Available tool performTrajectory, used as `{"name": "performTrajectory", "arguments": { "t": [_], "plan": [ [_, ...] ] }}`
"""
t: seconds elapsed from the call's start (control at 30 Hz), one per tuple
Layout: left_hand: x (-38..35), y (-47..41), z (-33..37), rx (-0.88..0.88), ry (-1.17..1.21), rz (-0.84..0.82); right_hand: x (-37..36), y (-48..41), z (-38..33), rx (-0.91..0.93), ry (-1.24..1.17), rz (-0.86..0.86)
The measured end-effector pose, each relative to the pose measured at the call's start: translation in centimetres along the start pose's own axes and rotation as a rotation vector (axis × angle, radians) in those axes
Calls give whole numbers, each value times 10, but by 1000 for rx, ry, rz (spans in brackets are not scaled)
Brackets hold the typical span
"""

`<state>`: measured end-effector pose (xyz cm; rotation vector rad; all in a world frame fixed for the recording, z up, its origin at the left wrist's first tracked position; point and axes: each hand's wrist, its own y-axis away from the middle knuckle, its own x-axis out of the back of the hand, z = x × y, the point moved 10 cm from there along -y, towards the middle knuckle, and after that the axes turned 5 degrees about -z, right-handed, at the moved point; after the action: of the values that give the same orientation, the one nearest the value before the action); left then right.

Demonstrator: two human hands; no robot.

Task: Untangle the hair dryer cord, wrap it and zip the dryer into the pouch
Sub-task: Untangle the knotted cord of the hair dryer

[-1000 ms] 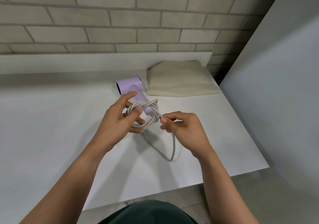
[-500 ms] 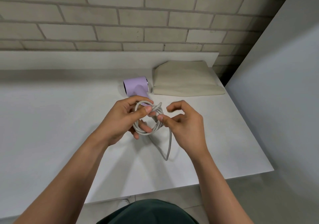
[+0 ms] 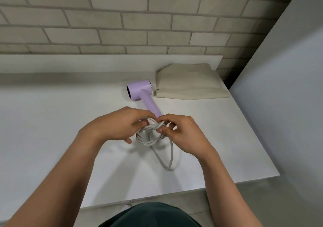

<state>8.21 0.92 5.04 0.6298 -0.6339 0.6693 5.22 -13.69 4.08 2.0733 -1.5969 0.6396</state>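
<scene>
Dryer (image 3: 141,94) lies on its side on the white surface (image 3: 52,122), handle pointing toward the person, barrel just beside the beige pouch (image 3: 188,83) at the back right. Pouch lies flat. Grey cord (image 3: 148,139) is coiled in several tangled loops at the handle's end, one long loop trailing toward the near edge. Left hand (image 3: 113,123): fingers closed on the coil's upper left. Right hand (image 3: 183,132): thumb and forefinger pinched on the twisted strands at the coil's top right.
</scene>
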Motion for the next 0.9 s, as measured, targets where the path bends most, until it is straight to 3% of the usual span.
{"name": "performTrajectory", "arguments": {
  "t": [0.1, 0.27, 0.33, 0.47, 0.67, 0.8, 0.9],
  "plan": [
    [14, 3, 23, -161, -273, 208, 0, -2, -3, 27, -32, -12],
    [24, 11, 26, -180, -308, 376, 5, -4, -2, 33, -107, 19],
    [30, 15, 21, -137, -249, 482, 7, -3, 0, 26, -138, 18],
    [44, 28, 2, -17, 117, 686, 9, -4, 6, -3, -194, 42],
    [38, 23, -2, 20, 292, 616, 8, -8, 8, -13, -383, 95],
    [39, 15, 20, -119, -202, 504, 4, -8, 7, -16, -321, 30],
    [30, 7, 36, -180, -352, 371, 3, -7, 6, -11, -305, 13]
  ]
}}
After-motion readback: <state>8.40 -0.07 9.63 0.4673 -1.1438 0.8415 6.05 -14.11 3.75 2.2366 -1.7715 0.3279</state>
